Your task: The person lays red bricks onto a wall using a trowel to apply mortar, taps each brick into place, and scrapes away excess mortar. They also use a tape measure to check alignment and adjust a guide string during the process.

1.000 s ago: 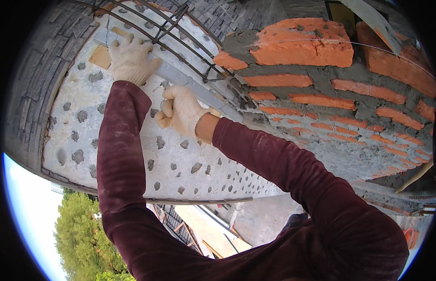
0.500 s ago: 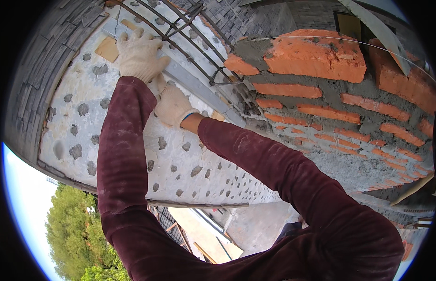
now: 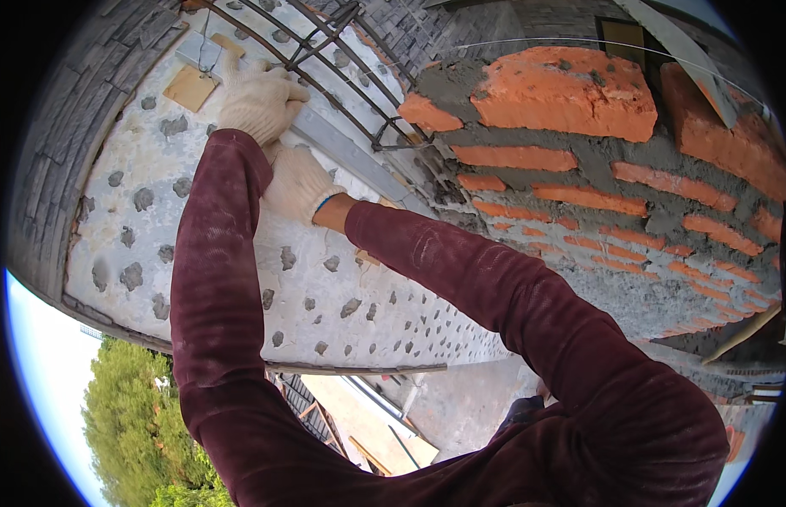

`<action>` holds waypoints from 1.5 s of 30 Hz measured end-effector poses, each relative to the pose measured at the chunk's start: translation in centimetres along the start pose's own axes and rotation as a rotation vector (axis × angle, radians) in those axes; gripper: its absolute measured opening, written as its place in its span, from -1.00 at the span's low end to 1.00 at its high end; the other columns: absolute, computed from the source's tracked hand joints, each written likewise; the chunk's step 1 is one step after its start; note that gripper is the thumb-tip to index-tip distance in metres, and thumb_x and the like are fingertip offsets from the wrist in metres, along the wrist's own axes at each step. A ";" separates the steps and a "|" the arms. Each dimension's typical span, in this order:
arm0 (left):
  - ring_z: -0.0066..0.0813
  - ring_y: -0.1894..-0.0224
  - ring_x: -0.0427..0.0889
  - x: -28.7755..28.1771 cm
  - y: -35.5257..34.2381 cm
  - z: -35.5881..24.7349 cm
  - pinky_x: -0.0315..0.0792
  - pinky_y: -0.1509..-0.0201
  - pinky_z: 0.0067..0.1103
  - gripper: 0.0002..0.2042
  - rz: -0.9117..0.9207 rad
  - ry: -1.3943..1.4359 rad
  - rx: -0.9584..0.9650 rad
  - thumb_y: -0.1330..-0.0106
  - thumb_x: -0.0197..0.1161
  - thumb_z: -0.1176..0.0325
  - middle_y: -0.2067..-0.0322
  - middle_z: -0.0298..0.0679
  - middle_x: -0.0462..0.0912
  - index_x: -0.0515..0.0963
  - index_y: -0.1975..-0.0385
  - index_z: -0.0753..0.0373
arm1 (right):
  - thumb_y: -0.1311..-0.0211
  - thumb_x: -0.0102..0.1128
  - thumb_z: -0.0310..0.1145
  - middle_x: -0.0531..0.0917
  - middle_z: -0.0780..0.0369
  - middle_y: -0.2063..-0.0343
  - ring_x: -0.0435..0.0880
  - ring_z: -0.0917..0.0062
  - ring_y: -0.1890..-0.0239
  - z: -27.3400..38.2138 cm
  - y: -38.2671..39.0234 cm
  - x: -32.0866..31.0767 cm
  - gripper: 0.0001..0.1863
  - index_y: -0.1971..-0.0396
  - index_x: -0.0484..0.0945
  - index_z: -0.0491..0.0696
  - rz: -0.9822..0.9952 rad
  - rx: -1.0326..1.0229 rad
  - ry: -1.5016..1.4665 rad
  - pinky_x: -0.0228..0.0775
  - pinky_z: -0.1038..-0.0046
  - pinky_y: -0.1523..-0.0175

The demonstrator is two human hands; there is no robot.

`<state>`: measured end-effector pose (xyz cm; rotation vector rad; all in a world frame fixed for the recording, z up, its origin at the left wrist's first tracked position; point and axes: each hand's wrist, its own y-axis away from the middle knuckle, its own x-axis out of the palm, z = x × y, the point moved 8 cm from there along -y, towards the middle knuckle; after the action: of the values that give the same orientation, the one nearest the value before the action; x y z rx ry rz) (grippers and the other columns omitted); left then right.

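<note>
Both gloved hands have crept a bit further up the white dotted wall panel over the last second. The left hand is closed over the upper part of the long metal straightedge; the right hand presses just below, though I can't tell if its fingers actually wrap it. The rebar cage and orange brick wall sit to the right, so looks like the straightedge is getting repositioned higher
</note>
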<state>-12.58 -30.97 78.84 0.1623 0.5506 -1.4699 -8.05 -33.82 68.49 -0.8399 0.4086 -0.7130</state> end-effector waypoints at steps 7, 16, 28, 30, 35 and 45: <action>-0.40 -0.15 0.52 1.0 0.0 0.1 -0.20 -0.49 0.13 -0.76 -0.065 0.040 0.094 -0.39 0.14 0.20 0.14 -0.53 0.73 0.79 0.23 -0.28 | -0.13 0.24 -0.25 0.72 -0.16 0.31 0.72 -0.06 0.18 0.3 2.3 -5.3 -0.67 0.28 0.67 -0.24 0.082 0.121 0.031 0.58 0.07 0.04; -0.32 -0.33 0.45 0.8 1.2 0.3 -0.29 -0.60 0.10 -0.70 0.014 0.163 0.159 -0.35 0.19 0.35 -0.04 -0.45 0.69 0.72 0.05 -0.24 | -0.10 0.12 -0.29 0.71 -0.22 0.30 0.75 -0.06 0.19 2.1 -0.8 -12.1 -0.66 0.33 0.72 -0.24 0.317 0.021 0.621 0.61 0.11 -0.02; -0.32 -0.28 0.48 1.6 1.7 0.8 -0.25 -0.62 0.07 -0.58 0.136 0.228 0.116 0.04 0.39 0.14 0.02 -0.47 0.72 0.77 0.09 -0.09 | -0.10 0.17 -0.30 0.76 -0.06 0.08 0.76 0.08 0.01 5.5 -6.1 -13.4 -0.61 0.10 0.77 -0.12 0.500 0.044 1.026 0.63 0.15 -0.07; -0.34 -0.24 0.51 1.6 1.8 0.7 -0.23 -0.64 0.02 -0.59 0.142 0.272 0.095 0.06 0.42 0.19 0.04 -0.45 0.72 0.77 0.11 -0.06 | -0.08 0.18 -0.31 0.77 -0.06 0.12 0.77 0.08 0.03 5.8 -7.2 -13.2 -0.61 0.13 0.77 -0.13 0.501 0.043 1.034 0.64 0.15 -0.04; -0.31 -0.21 0.54 0.8 1.2 1.4 -0.12 -0.67 -0.24 -0.58 -0.179 0.475 0.038 0.18 0.52 0.37 0.11 -0.36 0.70 0.70 0.20 0.08 | 0.03 0.31 -0.46 0.78 0.03 0.43 0.80 0.11 0.39 4.2 -11.3 -11.4 -0.81 0.38 0.77 -0.14 0.881 -0.441 1.550 0.67 0.18 0.30; -0.29 -0.11 0.58 0.1 2.0 1.4 0.30 -0.39 -0.43 -0.70 -0.276 0.444 -0.166 -0.05 0.47 0.22 0.22 -0.38 0.72 0.69 0.18 0.03 | -0.21 0.21 -0.17 0.77 -0.07 0.21 0.77 0.06 0.08 5.3 -15.4 -10.0 -0.67 0.24 0.80 -0.07 0.700 -0.316 1.505 0.61 0.17 -0.03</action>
<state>-10.32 -31.42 79.57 0.2940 1.0866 -1.6540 -18.17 -30.95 84.40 -0.2345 2.0854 -0.4951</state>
